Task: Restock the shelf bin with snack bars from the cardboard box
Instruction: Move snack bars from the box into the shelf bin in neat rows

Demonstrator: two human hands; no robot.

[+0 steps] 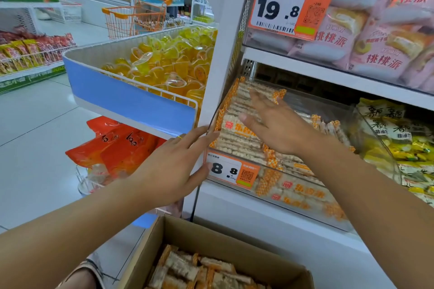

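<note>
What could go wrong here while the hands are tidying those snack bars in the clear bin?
The right hand presses flat on stacked snack bars; pushing hard might crush them or slide some over the clear bin's low front. The left hand touches the bin's corner by the price tag and could knock it loose.

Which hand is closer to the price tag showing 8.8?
Left. The left hand touches the 8.8 price tag at its left edge; the right hand lies above, flat on the bars.
</note>
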